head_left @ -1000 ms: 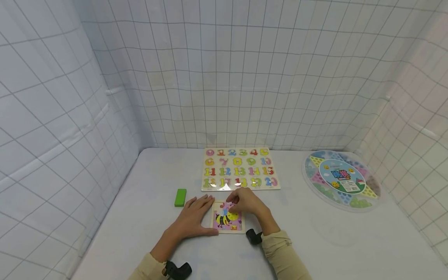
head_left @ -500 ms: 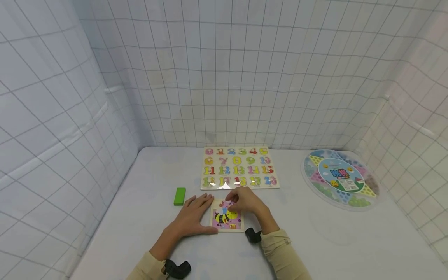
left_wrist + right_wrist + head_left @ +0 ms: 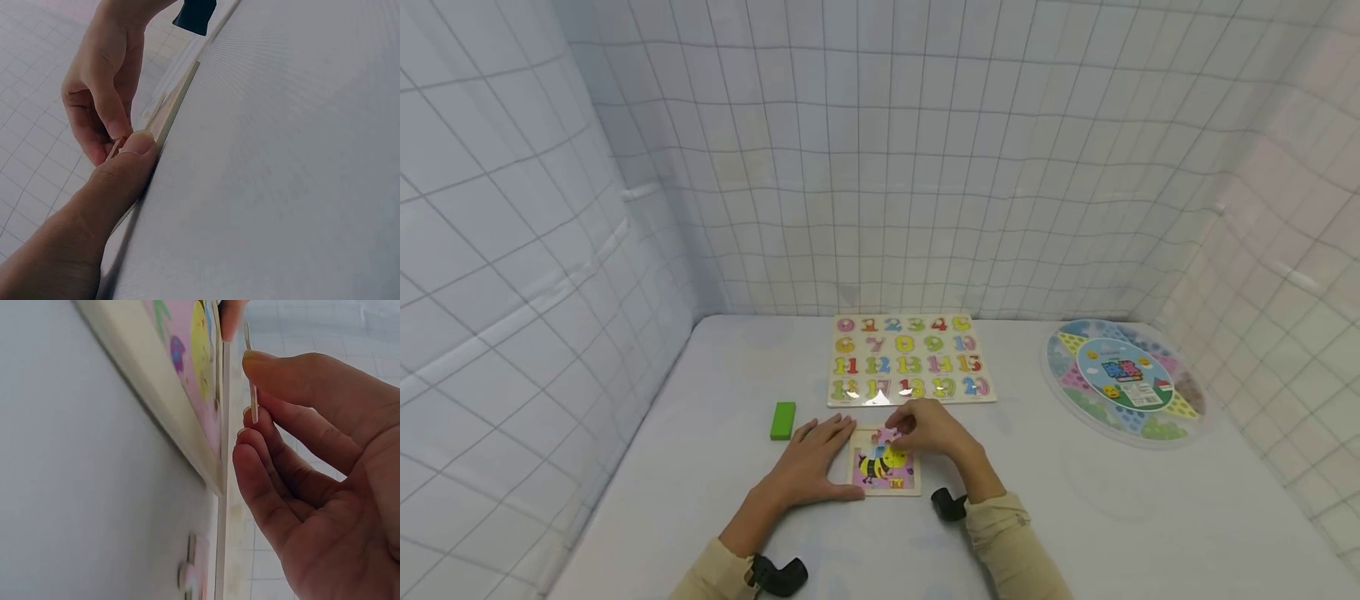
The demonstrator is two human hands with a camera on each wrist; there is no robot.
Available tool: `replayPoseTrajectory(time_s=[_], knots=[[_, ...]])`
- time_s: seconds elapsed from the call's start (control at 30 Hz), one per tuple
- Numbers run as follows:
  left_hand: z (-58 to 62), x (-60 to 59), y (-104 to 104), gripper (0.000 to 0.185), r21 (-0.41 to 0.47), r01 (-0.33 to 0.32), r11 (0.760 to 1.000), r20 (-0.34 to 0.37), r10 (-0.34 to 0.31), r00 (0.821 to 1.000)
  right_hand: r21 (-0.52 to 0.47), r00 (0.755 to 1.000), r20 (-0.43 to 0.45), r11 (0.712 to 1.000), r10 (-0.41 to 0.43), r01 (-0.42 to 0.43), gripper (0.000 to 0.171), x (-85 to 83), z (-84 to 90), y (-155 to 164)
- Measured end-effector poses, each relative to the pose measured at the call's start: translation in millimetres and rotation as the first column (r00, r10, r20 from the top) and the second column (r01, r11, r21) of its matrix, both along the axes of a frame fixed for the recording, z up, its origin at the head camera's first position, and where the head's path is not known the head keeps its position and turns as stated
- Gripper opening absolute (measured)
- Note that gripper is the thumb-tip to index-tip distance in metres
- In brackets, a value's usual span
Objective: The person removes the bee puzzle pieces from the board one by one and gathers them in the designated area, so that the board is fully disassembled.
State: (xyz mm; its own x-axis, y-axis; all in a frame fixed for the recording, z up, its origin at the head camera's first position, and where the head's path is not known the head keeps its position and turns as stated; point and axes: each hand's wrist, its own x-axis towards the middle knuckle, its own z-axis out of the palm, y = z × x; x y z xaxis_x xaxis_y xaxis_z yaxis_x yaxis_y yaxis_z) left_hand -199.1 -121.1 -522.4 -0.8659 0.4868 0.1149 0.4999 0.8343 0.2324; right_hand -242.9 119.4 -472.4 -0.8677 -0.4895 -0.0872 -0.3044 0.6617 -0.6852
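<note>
Our bee puzzle (image 3: 883,467) lay low in the middle of the frame, nearly full. Our left hand (image 3: 808,467) lay flat, holding its edge. Our right hand (image 3: 932,429) pinched one last piece (image 3: 252,394) above the top corner.

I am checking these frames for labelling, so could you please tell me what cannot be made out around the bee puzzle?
- Head view: right hand hides the bee puzzle top edge.
- Right wrist view: thin piece seen edge-on, its picture unreadable.
- Left wrist view: left hand hides the puzzle's near corner.
</note>
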Motion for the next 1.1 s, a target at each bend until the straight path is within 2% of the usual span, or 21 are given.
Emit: replayPoseTrajectory(time_s=[0.23, 0.37, 1.1], knots=[[-2.6, 0.5, -1, 0.11, 0.012, 0.005, 1.0, -0.011, -0.005, 1.0, -0.042, 0.999, -0.032, 0.999, -0.009, 0.008, 0.023, 4.8, 1.1, 17], [-3.0, 0.8, -1, 0.111, 0.005, -0.002, 1.0, -0.003, 0.002, 1.0, -0.031, 0.999, -0.045, 0.999, -0.025, 0.023, 0.024, 4.7, -1.8, 30], [-1.5, -1.3, -1, 0.11, 0.005, -0.003, 1.0, -0.008, 0.003, 1.0, 0.011, 0.978, -0.006, 0.978, -0.207, 0.207, 0.023, 1.2, -8.8, 90]])
